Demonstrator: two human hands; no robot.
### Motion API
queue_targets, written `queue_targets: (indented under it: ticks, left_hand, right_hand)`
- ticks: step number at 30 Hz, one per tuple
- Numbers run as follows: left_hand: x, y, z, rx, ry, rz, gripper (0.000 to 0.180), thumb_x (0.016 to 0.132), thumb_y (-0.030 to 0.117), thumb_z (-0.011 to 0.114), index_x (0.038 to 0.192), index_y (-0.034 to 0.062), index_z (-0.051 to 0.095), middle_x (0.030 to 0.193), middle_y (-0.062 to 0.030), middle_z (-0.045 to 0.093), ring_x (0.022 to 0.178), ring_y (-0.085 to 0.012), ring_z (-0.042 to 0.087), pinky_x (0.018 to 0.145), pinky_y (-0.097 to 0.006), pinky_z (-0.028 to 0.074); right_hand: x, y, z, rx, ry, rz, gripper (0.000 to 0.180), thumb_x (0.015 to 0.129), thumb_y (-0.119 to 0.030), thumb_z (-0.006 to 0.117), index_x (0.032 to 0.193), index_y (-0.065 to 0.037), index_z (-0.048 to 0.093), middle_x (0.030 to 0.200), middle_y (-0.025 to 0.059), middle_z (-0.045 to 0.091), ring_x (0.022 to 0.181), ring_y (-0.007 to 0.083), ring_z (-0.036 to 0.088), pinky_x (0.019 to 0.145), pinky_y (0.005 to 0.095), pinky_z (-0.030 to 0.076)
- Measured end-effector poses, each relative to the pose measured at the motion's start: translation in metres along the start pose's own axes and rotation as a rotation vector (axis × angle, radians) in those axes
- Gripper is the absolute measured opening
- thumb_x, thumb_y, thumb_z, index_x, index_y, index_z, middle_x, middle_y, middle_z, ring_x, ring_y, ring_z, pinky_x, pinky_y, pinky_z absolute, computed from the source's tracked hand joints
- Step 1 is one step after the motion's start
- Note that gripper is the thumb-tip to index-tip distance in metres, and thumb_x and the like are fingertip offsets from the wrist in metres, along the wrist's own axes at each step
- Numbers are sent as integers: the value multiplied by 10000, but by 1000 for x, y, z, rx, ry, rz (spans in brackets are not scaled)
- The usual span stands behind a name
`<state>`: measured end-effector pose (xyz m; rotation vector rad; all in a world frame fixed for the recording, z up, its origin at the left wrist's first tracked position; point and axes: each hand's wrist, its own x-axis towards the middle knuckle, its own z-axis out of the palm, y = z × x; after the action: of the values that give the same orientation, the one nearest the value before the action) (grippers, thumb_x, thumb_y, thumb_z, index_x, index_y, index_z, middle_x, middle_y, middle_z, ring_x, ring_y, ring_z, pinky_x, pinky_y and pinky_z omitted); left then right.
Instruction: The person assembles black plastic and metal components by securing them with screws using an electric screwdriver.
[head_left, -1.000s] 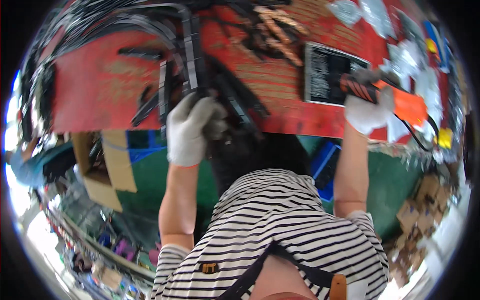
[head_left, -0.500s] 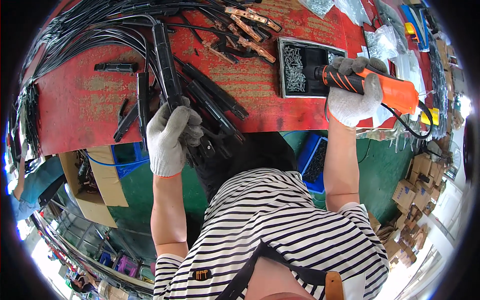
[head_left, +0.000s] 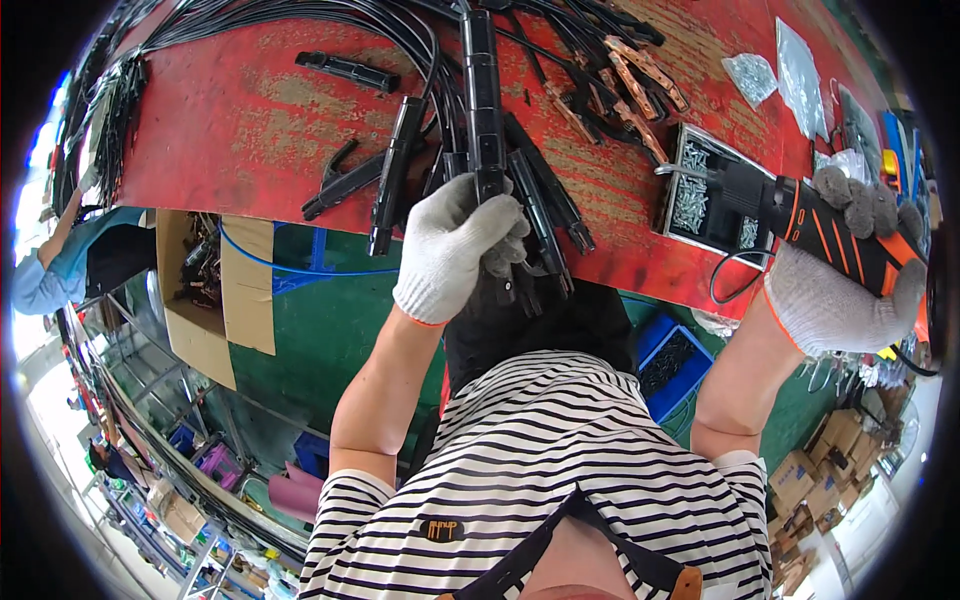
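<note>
My left hand (head_left: 455, 250), in a grey-white work glove, is closed round the lower end of a long black plastic handle (head_left: 482, 110). The handle points away from me over the table's near edge. More black handles (head_left: 545, 205) lie beside it, close to the glove. On the right, my gloved right hand (head_left: 840, 300) grips an orange and black power screwdriver (head_left: 808, 218). Its nose points left above a black tray (head_left: 712, 247) of silver screws (head_left: 691, 190). The bit's tip reaches the tray's left rim; whether it carries a screw I cannot make out.
Copper clamp parts (head_left: 640, 75) lie behind the tray on the worn red table (head_left: 230, 150). Black cables (head_left: 330, 15) run across the far left. Below the table are a blue bin (head_left: 675, 365) and an open cardboard box (head_left: 245, 290). Another person (head_left: 75, 260) is at the left.
The whole view has shifted, so the table sits further right. The screwdriver's bit now shows over the screw tray. My left hand keeps its hold on the black handle.
</note>
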<state>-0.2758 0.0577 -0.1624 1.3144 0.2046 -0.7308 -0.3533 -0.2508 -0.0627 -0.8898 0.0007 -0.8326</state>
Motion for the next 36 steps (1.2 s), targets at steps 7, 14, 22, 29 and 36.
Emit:
queue_targets:
  ticks: [7,14,22,29,36]
  left_hand:
    - [1,3,-2,-42,-21,0,246,963,160,704,1119,-24,654,859,-88,730,644,-122,675,558,-244,515]
    - [2,2,-9,-59,-49,-34,306,962,170,712,1182,-34,652,869,-106,734,642,-127,679,556,-247,509]
    - [4,5,-11,-86,-73,-52,306,957,165,710,1173,-43,650,867,-104,730,642,-131,686,549,-251,517]
    - [4,1,-13,-104,-69,-57,312,954,158,715,1179,-49,649,863,-108,727,643,-140,687,556,-260,528]
    - [5,1,-14,-68,-81,-39,294,962,159,714,1168,-41,654,854,-100,725,638,-129,683,548,-256,527]
  right_hand:
    - [3,53,64,173,-173,146,428,900,-329,673,1190,-16,647,931,76,584,836,207,580,883,451,431]
    - [-6,97,92,128,-182,167,429,920,-347,639,1210,-30,640,937,81,600,813,226,587,830,459,450]
    - [-6,112,90,155,-148,212,430,904,-356,668,1189,-37,629,933,82,610,804,226,594,820,457,462]
    - [-10,120,89,122,-125,212,418,909,-355,670,1178,-36,640,935,80,623,798,223,597,822,463,466]
    - [-12,127,86,122,-111,207,424,915,-366,672,1183,-38,643,931,81,620,781,219,587,823,464,461]
